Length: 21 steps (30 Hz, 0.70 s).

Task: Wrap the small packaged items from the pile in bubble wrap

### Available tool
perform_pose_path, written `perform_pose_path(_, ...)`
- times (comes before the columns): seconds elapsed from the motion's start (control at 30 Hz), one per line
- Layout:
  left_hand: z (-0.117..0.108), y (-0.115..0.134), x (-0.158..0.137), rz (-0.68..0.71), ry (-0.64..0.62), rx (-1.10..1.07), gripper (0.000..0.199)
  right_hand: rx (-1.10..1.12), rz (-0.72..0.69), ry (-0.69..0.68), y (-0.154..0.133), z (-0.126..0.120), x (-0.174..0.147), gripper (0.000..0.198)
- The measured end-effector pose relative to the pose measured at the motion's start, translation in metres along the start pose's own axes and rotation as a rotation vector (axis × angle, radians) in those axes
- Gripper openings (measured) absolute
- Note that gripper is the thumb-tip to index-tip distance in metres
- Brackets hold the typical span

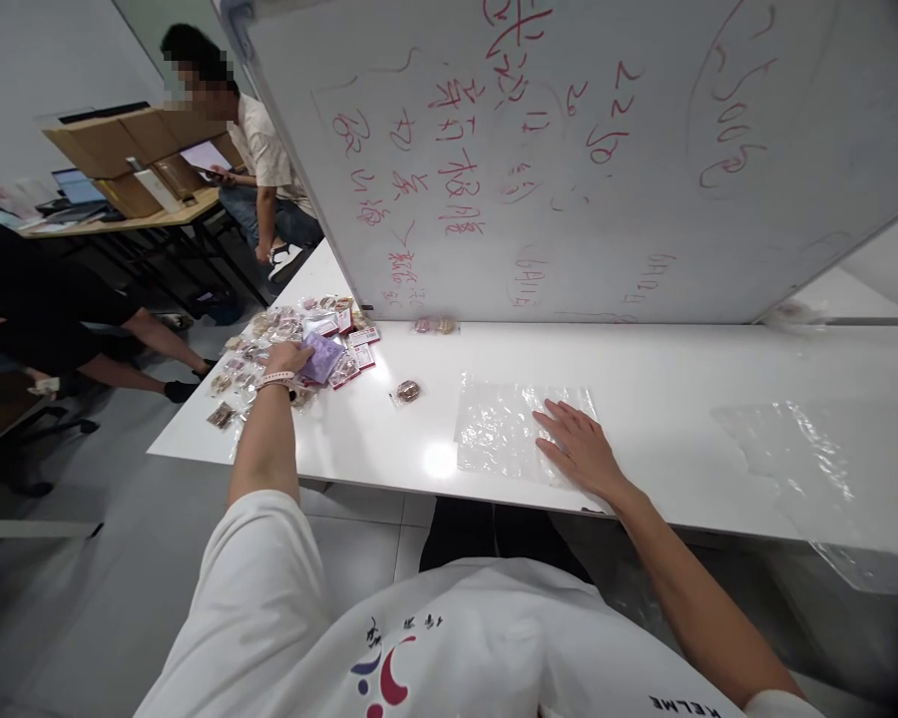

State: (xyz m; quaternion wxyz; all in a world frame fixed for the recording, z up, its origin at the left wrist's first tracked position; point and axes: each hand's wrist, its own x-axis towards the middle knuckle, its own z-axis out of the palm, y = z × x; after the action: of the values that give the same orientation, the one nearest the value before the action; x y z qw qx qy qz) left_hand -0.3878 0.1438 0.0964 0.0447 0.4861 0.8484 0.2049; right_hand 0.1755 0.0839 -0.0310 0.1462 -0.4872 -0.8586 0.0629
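At the left of the table, my left hand (287, 359) is closed on the edge of a flat purple packet (321, 357), above a pile of small wrapped packets (273, 324). Several packets with red and white labels (362, 339) lie right beside it. My right hand (580, 449) rests open, fingers spread, on the right side of a clear plastic bag (494, 429) lying flat on the table. Between my hands sits one small brown wrapped piece (408, 391), touched by neither.
A whiteboard (569, 179) with red writing stands along the back of the white table (389, 449). Two small wrapped pieces (434, 325) lie at its foot. More clear plastic (815, 469) overhangs the table's front right edge. Two other people (265, 150) are at the left, near a desk.
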Motion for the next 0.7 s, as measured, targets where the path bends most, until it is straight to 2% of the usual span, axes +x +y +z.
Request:
perform_pose_path(0.1, -0.005, 0.008, -0.004, -0.087, 0.011, -0.002, 0.032, 0.024, -0.02, -0.022, 0.001, -0.004, 0.003, 0.051)
perform_pose_path(0.23, -0.032, 0.028, -0.015, -0.017, 0.096, -0.061, 0.039, 0.038, -0.022, -0.033, 0.001, -0.005, 0.005, 0.051)
perform_pose_path(0.33, -0.047, 0.063, -0.046, 0.145, 0.126, -0.221, 0.042, 0.065, -0.023, -0.026, 0.001, -0.003, 0.007, 0.049)
perform_pose_path(0.37, -0.047, 0.08, -0.062, 0.252, 0.088, -0.389, 0.039, 0.084, -0.019, -0.021, 0.001, -0.003, 0.007, 0.048)
perform_pose_path(0.4, -0.042, 0.099, -0.079, 0.375, -0.016, -0.572, 0.033, 0.113, -0.013, -0.014, 0.001, -0.003, 0.007, 0.048)
perform_pose_path(0.43, -0.033, 0.12, -0.097, 0.461, -0.148, -0.71, 0.026, 0.155, -0.003, 0.001, 0.001, -0.003, 0.007, 0.047)
perform_pose_path(0.47, -0.019, 0.141, -0.115, 0.5, -0.241, -0.736, 0.026, 0.216, 0.01, 0.024, 0.001, -0.004, 0.006, 0.046)
perform_pose_path(0.6, 0.067, 0.215, -0.171, 0.608, -0.715, -0.722, 0.024, 0.568, 0.149, 0.18, 0.004, -0.009, 0.001, 0.044)
perform_pose_path(0.63, 0.089, 0.228, -0.179, 0.628, -0.759, -0.657, 0.019, 0.644, 0.205, 0.23, 0.005, -0.01, 0.0, 0.044)
perform_pose_path(0.7, 0.124, 0.245, -0.187, 0.665, -0.747, -0.478, 0.016, 0.745, 0.313, 0.323, 0.007, -0.011, -0.002, 0.044)
